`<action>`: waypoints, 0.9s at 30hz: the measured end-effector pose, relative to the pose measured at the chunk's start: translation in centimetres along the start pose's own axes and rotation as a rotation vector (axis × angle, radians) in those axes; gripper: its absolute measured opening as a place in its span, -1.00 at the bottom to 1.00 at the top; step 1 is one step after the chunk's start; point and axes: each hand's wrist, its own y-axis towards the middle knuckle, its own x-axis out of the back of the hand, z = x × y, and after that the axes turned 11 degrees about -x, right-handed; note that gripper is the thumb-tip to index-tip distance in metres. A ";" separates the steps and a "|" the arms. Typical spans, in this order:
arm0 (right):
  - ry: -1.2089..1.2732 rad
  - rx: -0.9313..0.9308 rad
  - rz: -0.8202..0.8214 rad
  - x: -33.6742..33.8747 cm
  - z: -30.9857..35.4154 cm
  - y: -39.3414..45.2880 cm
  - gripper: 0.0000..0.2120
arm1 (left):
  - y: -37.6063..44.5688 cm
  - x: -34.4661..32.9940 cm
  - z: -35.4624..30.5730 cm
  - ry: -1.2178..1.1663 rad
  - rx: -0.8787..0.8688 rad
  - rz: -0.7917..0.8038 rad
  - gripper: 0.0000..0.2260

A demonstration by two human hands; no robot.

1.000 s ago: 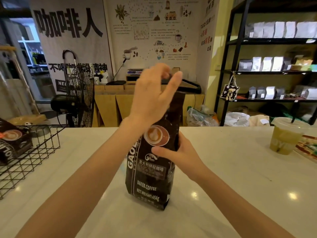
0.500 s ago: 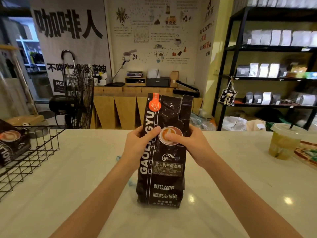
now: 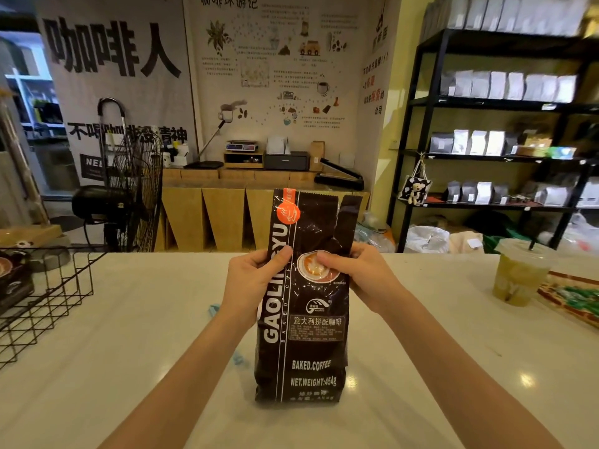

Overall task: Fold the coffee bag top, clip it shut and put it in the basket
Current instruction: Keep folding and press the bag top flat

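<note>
A tall black coffee bag [image 3: 308,348] stands upright on the white counter, its top straight up and unfolded. My left hand [image 3: 256,280] grips its left edge about mid-height, thumb on the front. My right hand [image 3: 356,273] grips the right edge at the same height, thumb on the printed cup picture. A light-blue clip [image 3: 214,310] lies on the counter behind my left forearm, mostly hidden. A black wire basket [image 3: 52,306] sits at the counter's left end.
Another dark coffee bag [image 3: 13,283] lies inside the basket. An iced green drink in a plastic cup [image 3: 518,273] stands at the right, next to a red and green packet [image 3: 573,296]. Beyond the counter are a fan and black shelves.
My left hand came down from the bag's top to its left side. The bag's top now stands straight, and the bag has turned square to me.
</note>
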 end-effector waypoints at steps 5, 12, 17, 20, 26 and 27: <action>-0.018 -0.029 0.033 0.2 0.2 0.2 -0.75 | 0.3 0.2 0.2 -0.023 0.042 0.006 -0.86; 0.033 0.050 -0.017 1.3 1.2 0.4 -0.62 | 1.8 0.4 -1.4 0.029 -0.066 0.057 -0.89; 0.004 0.064 -0.019 1.5 1.4 0.7 -0.74 | 2.8 0.3 -1.8 0.045 -0.070 0.011 -0.86; -0.012 0.080 -0.008 1.4 1.6 0.6 -0.77 | 2.7 0.3 -1.6 -0.001 -0.048 -0.030 -0.86; -0.011 0.210 -0.008 1.4 1.3 0.5 -0.37 | 2.4 0.2 -1.4 0.119 -0.221 0.018 -0.74; -0.002 0.268 0.007 1.4 1.2 0.4 -0.32 | 2.5 0.2 -1.6 0.129 -0.252 0.044 -0.69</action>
